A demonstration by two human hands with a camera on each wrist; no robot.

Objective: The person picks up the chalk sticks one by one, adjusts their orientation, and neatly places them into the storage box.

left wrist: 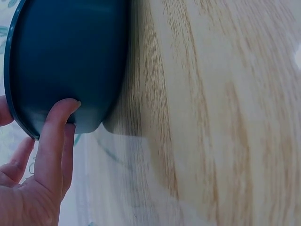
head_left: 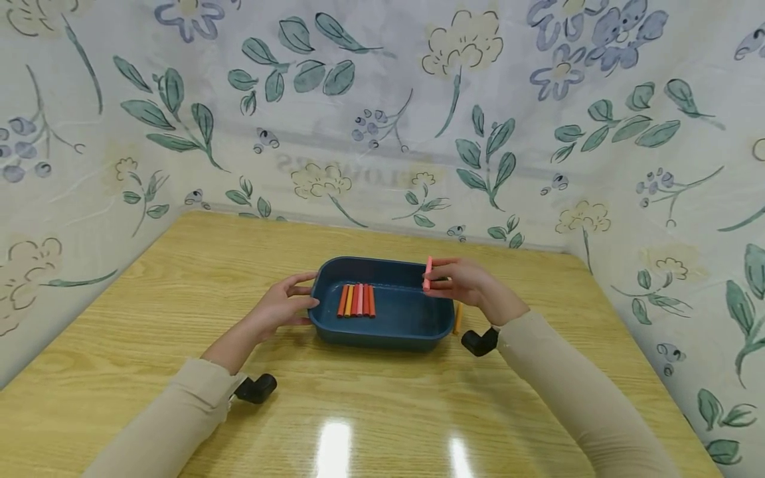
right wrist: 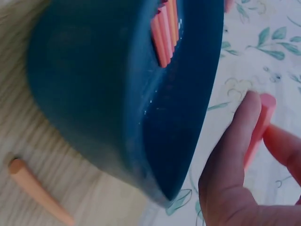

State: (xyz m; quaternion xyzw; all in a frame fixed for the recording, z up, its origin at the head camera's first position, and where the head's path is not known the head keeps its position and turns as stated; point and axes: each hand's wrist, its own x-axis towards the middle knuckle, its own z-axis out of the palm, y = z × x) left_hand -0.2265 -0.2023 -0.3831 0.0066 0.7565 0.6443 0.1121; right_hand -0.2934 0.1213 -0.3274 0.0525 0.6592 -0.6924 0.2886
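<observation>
A dark blue plastic bin (head_left: 382,341) stands on the table in the head view, with a row of several red, orange and pink crayons (head_left: 356,301) lying side by side in its left half. My left hand (head_left: 279,307) holds the bin's left end, its thumb at the rim; the left wrist view shows fingertips against the outer wall (left wrist: 70,56). Over the right end of the bin, my right hand (head_left: 469,280) pinches a pink crayon (head_left: 427,273) between thumb and fingers. On the table, just outside the bin's right end, lies an orange crayon (right wrist: 40,190), partly hidden in the head view.
The wooden table (head_left: 197,279) reaches back to a flower-patterned cloth wall (head_left: 382,133), which also rises on both sides. Black wrist-camera mounts (head_left: 257,388) stick out near both sleeves.
</observation>
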